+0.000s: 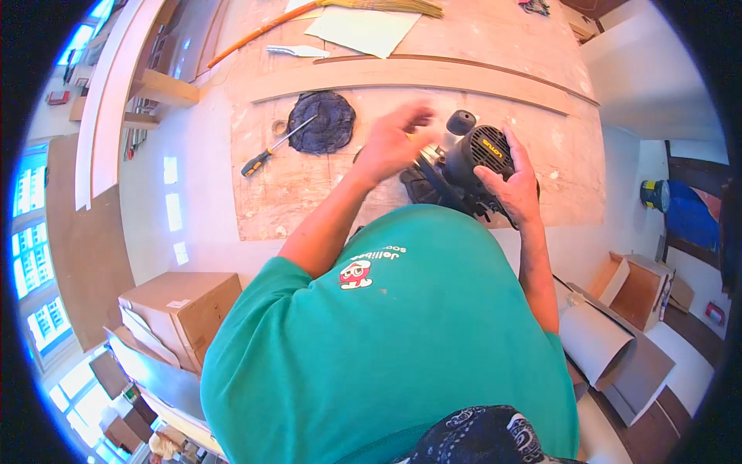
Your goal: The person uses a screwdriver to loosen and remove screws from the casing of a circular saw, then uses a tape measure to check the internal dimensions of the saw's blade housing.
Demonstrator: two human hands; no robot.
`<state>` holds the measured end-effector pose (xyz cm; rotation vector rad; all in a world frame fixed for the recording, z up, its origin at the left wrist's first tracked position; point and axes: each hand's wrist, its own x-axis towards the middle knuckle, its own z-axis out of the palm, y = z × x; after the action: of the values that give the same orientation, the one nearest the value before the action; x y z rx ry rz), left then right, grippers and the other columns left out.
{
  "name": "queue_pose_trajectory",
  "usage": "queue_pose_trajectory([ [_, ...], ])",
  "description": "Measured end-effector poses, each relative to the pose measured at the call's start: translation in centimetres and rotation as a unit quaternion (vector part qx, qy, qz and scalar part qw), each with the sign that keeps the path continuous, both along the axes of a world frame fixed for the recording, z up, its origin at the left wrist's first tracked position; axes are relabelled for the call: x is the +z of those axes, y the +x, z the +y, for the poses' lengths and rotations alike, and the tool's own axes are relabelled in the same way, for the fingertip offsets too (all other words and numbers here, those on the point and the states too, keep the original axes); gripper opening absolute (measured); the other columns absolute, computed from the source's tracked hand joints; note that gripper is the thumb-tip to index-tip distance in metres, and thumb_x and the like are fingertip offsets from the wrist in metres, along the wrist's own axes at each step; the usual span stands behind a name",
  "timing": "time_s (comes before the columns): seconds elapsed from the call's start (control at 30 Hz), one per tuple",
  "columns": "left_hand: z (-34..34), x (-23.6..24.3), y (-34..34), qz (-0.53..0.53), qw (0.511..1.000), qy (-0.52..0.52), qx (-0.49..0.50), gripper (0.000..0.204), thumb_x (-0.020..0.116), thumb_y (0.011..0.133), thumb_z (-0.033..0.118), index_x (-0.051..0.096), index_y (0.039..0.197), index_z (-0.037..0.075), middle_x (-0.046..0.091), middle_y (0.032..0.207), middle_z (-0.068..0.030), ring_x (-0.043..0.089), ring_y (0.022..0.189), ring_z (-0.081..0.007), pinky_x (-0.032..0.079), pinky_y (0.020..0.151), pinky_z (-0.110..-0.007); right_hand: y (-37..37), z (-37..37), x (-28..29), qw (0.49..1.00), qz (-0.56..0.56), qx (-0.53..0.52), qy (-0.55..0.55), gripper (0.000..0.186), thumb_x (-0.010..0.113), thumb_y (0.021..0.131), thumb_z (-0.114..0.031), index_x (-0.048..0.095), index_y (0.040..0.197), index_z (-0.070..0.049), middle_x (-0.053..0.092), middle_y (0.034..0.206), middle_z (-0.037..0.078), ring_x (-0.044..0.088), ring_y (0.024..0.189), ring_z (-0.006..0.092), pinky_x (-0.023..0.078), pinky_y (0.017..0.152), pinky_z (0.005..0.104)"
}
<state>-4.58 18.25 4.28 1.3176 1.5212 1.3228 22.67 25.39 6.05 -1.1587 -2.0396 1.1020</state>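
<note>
A black router [488,151] with a vented round motor top and a side knob [461,121] is tilted on the worktable close to my body. My right hand [521,189] grips its motor housing, thumb on one side and fingers along the other. My left hand [386,147] hovers just left of the router, its fingertips blurred by motion. Thumb and fingers look apart there, and I see nothing between them. Farther left, a screwdriver [272,150] with an orange and black handle rests its shaft on a dark round cloth-like bundle [328,124]. The router's base is partly hidden.
A long pale wooden board [402,77] crosses the worktable [294,205] beyond my hands. Behind it lie a putty-knife-like tool [297,51], a light sheet [371,29] and a broom [267,32]. A cardboard box [182,309] stands at left; an open wooden box [635,292] is at right.
</note>
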Motion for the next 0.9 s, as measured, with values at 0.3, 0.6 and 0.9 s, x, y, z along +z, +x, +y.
queue_pose_trajectory([
  [0.3,-14.3,-17.0,-25.0,0.217,0.681,-0.375,0.591,0.085,0.065,0.093,0.059,0.055,0.125,-0.019,0.075,0.103,-0.0307,0.077,0.077,-0.0409,0.062,0.084,-0.047,-1.0,-0.4,-0.4,0.989,0.11,0.007,-0.097,0.093,0.09,0.081,-0.029,0.043,0.157,-0.003,0.059,0.142,0.018,0.061,0.128,0.0267,0.047,0.111,0.0389],
  [0.6,-13.3,-14.6,-27.2,-0.133,0.722,-0.289,0.615,0.036,0.074,0.092,0.023,0.063,0.097,-0.011,0.07,0.083,-0.0213,0.068,0.055,-0.0329,0.055,0.044,-0.042,-1.3,-0.7,-1.4,0.987,0.132,-0.031,-0.087,0.1,0.095,0.076,-0.033,0.042,0.155,-0.003,0.06,0.142,0.019,0.06,0.129,0.027,0.046,0.113,0.0392],
  [0.9,-5.0,6.4,-15.5,-0.11,0.895,0.146,0.408,0.073,0.071,0.098,0.006,0.029,0.156,0.006,0.069,0.103,-0.0194,0.074,0.08,-0.0327,0.067,0.066,-0.045,-1.3,-0.9,-2.3,0.993,0.103,-0.048,-0.028,0.104,0.096,0.072,-0.041,0.043,0.154,-0.003,0.06,0.141,0.02,0.06,0.131,0.0294,0.048,0.112,0.0402],
])
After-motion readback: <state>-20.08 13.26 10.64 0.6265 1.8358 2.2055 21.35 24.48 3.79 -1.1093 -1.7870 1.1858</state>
